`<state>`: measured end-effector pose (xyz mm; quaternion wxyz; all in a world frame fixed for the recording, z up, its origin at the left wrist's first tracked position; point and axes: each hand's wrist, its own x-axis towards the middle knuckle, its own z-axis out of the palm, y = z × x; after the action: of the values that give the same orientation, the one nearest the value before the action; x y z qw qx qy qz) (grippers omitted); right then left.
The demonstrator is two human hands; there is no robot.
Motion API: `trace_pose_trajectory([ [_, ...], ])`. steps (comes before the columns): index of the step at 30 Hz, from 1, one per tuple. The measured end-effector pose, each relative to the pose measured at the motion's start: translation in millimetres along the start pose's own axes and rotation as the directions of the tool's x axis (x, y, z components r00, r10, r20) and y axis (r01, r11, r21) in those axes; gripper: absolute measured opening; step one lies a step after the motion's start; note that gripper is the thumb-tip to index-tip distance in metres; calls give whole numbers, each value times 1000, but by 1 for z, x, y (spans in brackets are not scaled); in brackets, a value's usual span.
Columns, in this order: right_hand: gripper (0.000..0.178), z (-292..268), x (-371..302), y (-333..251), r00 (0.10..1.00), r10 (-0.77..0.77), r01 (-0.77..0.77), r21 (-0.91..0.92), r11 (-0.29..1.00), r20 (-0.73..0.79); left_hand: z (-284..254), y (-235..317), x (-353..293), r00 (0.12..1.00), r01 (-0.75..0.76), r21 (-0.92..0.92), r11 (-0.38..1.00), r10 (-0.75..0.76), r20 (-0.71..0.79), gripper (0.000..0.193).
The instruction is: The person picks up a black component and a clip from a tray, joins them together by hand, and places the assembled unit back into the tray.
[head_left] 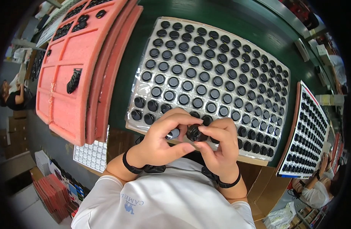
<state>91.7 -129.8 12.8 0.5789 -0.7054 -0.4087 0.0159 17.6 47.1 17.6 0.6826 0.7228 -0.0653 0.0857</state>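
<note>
A small black round part is held between my two hands, over the near edge of a clear plastic tray. My left hand has its fingers curled around the part's left side. A grey, rounded-end object also shows within that hand; its kind is hard to make out. With thumb and fingertips, my right hand pinches the part from the right. Rows of similar black round parts fill most pockets of the tray, and my hands hide some of the nearest ones.
Stacked pink foam trays stand at the left, a few black parts lying in the top one. Another filled tray is on the right. Below the foam lies a white pocketed tray. Co-workers are at both sides.
</note>
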Motion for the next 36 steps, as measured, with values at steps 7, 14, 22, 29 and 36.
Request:
trace_pose_trajectory([
  [7, 35, 7, 4, -1, 998, -16, 26, -154, 988, 61, -33, 4, 5, 989, 15, 449, 893, 54, -140, 31],
  [14, 33, 4, -1, 2, 996, 46, -37, -119, 992, 71, -89, -5, 7, 847, 419, 575, 703, -75, -525, 21],
  [22, 31, 5, -3, 2, 995, 26, -17, -96, 995, 98, -98, -29, 10, 890, 408, 683, 607, -96, -446, 17],
  [29, 29, 4, -3, 4, 994, 36, -26, -93, 995, 106, -99, -36, 11, 899, 401, 707, 583, -100, -427, 16],
  [36, 28, 5, -3, 6, 993, 44, -33, -97, 995, 113, -101, -35, 14, 876, 445, 670, 594, -135, -463, 17],
])
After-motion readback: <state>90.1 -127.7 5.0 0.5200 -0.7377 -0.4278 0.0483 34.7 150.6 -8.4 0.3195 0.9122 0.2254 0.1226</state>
